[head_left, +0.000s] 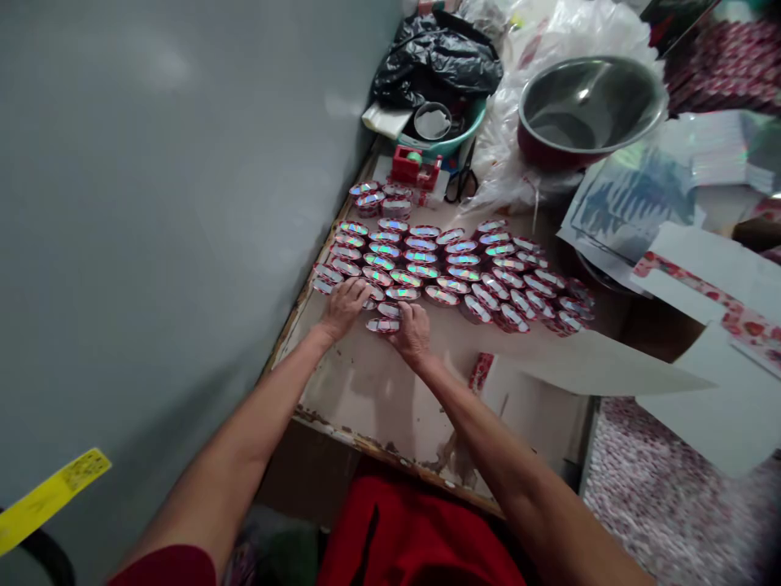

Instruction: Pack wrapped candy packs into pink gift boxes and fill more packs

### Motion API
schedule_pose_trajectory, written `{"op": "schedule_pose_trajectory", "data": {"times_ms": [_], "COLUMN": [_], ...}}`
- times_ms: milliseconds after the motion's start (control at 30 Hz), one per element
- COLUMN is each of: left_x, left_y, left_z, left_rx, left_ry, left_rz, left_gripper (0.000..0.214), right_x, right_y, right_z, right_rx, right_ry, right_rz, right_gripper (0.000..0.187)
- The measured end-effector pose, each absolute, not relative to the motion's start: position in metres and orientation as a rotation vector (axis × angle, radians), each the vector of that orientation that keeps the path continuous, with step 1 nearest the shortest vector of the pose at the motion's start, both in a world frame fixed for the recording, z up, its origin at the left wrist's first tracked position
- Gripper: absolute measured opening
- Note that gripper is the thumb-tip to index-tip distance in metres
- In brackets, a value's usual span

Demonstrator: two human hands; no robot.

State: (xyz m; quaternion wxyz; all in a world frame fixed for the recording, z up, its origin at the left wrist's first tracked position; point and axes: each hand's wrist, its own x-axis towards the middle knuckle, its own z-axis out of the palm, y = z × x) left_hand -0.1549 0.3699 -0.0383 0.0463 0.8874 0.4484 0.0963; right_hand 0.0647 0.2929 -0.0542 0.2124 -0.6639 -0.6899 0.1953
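Rows of several small round boxes with shiny rainbow lids and red patterned sides cover the worn table top. My left hand lies with fingers spread over the boxes at the near left of the rows. My right hand is beside it, its fingers curled against one round box at the front edge of the group. Both forearms reach in from below.
A grey wall runs along the left. At the back stand a steel bowl, a black plastic bag, a red tape dispenser and scissors. White card sheets and patterned paper lie at right.
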Motion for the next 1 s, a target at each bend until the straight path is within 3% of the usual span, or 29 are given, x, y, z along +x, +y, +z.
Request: {"op": "schedule_pose_trajectory", "data": {"times_ms": [67,233,433,600,800,900,1000], "left_x": [-0.161,-0.175,-0.180,-0.165,-0.138,-0.131,-0.132], "left_y": [0.384,0.401,0.409,0.418,0.386,0.372,0.367], "left_z": [-0.042,-0.055,-0.046,-0.048,-0.035,-0.027,-0.032], "left_rx": [2.770,2.848,2.709,2.406,2.246,2.245,2.303], "left_ry": [1.154,0.936,0.886,1.022,1.287,1.402,1.483], "left_rz": [0.244,0.240,0.315,0.333,0.379,0.391,0.329], "left_gripper": [0.040,0.039,0.034,0.065,0.065,0.071,0.064], "right_x": [0.055,0.023,0.033,0.100,0.235,0.302,0.338], "right_y": [0.291,0.297,0.290,0.229,0.114,0.096,0.101], "right_z": [-0.051,-0.037,-0.020,0.011,0.070,0.059,0.028], "right_rx": [-1.919,-2.044,-2.077,-2.014,-2.152,-2.272,-2.293], "right_ry": [-1.977,-2.084,-2.179,-2.145,-1.768,-1.784,-1.954], "right_rz": [0.489,0.437,0.552,0.686,0.400,0.363,0.414], "right_gripper": [0.076,0.084,0.055,0.052,0.055,0.060,0.056]}}
